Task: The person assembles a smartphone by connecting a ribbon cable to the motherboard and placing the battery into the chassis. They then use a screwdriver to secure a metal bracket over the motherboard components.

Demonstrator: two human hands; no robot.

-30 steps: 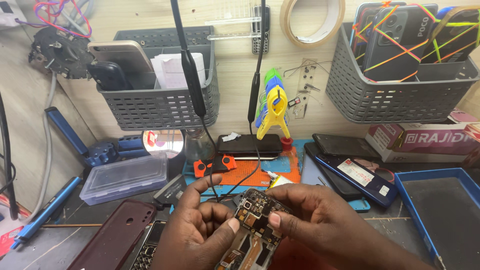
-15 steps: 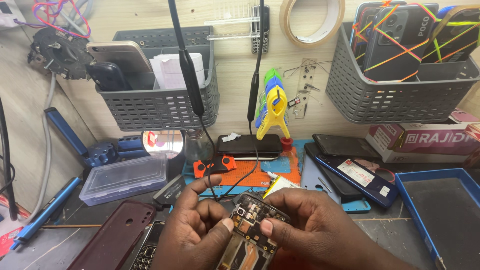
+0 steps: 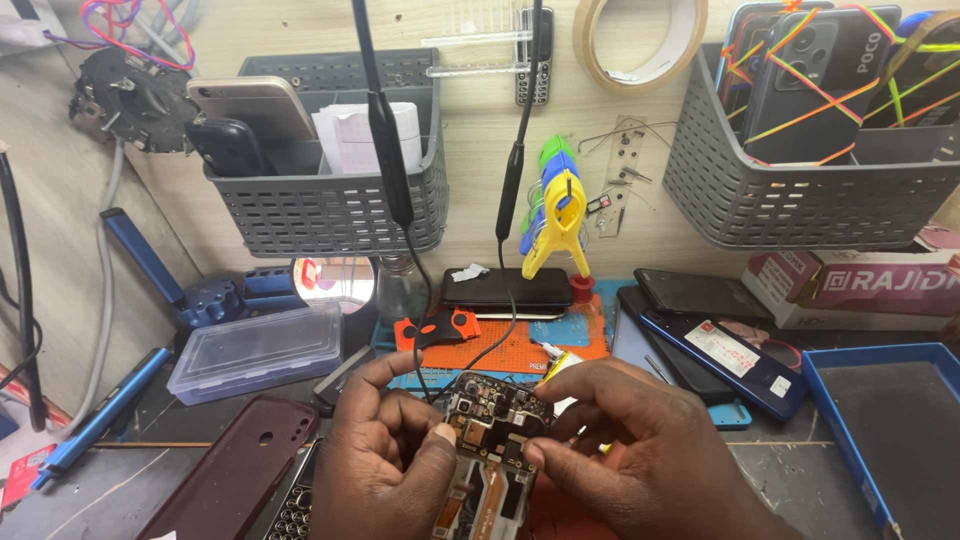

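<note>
Head view, nearest edge first: the left hand [image 3: 385,470] and the right hand [image 3: 640,460] meet over an opened phone [image 3: 492,450] with its circuit board bared, low in the middle of the bench. The left thumb and forefinger pinch the board's left edge; the right hand's fingertips [image 3: 535,455] press together at its right edge, apparently nipping something small there, though it is too small to make out. A maroon phone case [image 3: 235,470] lies just left of the left hand, with a dark keypad [image 3: 295,515] between them. Farther back, a clear plastic box [image 3: 255,350] sits to the left, an orange work mat [image 3: 520,345] in the middle, and a dark phone with a sticker [image 3: 720,355] to the right, beside a blue tray [image 3: 890,430]. A black slab [image 3: 508,290] rests on the mat's far edge, with coloured clamps [image 3: 555,215] standing behind it. On the far wall hang a grey basket [image 3: 330,205] to the left, another grey basket [image 3: 800,195] to the right holding phones bound with rubber bands, and a tape roll [image 3: 640,40] between.
</note>
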